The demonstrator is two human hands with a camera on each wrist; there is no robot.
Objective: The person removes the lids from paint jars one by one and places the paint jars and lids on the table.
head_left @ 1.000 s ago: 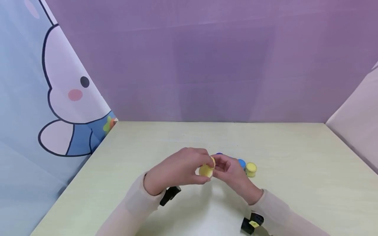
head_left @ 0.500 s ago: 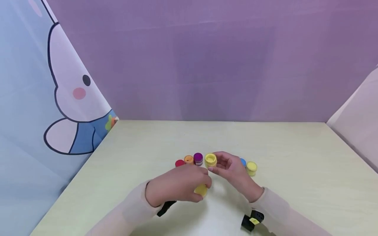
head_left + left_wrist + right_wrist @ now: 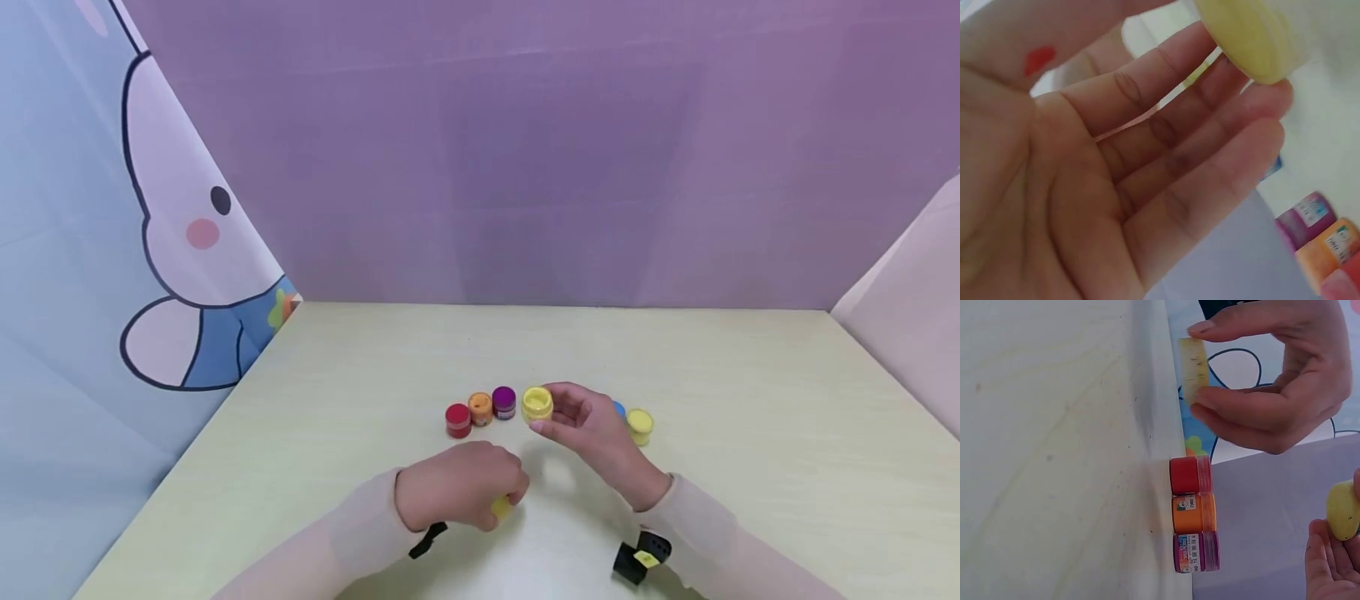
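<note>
- Lid [image 3: 502, 506], yellow: pinched at the fingertips of the left hand [image 3: 461, 496], low over the desk [image 3: 750, 467] toward its near edge; in the left wrist view the lid [image 3: 1247, 37] sits at the tips of loosely bent fingers [image 3: 1210, 169].
- Jar [image 3: 537, 403], yellow, uncapped: held between thumb and curled fingers of the right hand [image 3: 592, 437], just above the desk near its middle, at the right end of the jar row.
- Red jar [image 3: 457, 419], orange jar [image 3: 480, 408], purple jar [image 3: 503, 402]: capped, standing side by side in a row, touching or nearly so, left of the held jar; the right wrist view shows red [image 3: 1190, 475], orange [image 3: 1194, 513], purple [image 3: 1196, 552] in line.
- Blue jar [image 3: 618, 409]: mostly hidden behind the right hand.
- Second yellow jar [image 3: 640, 426]: stands just right of the blue jar.
- Wrist straps: black, one on each forearm.
- Backdrop: purple wall; cartoon curtain [image 3: 112, 250] along the left edge.
</note>
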